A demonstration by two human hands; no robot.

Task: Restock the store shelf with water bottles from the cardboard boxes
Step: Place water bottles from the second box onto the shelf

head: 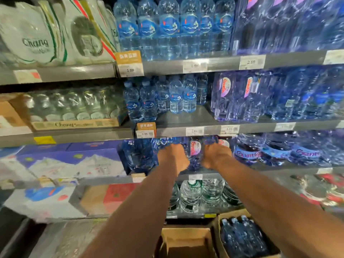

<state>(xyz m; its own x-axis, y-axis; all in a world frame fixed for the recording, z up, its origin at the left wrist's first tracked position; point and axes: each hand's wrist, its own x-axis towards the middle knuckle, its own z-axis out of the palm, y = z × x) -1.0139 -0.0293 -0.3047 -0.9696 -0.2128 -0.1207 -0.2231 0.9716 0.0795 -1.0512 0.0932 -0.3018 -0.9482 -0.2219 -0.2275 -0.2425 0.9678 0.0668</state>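
Reaching into the shelf (104,181), the person sets left hand (173,157) and right hand (216,155) among the water bottles (195,151) there, fingers hidden so any grip cannot be told; full bottles probably feel heavy and slick, best clasped round the waist.
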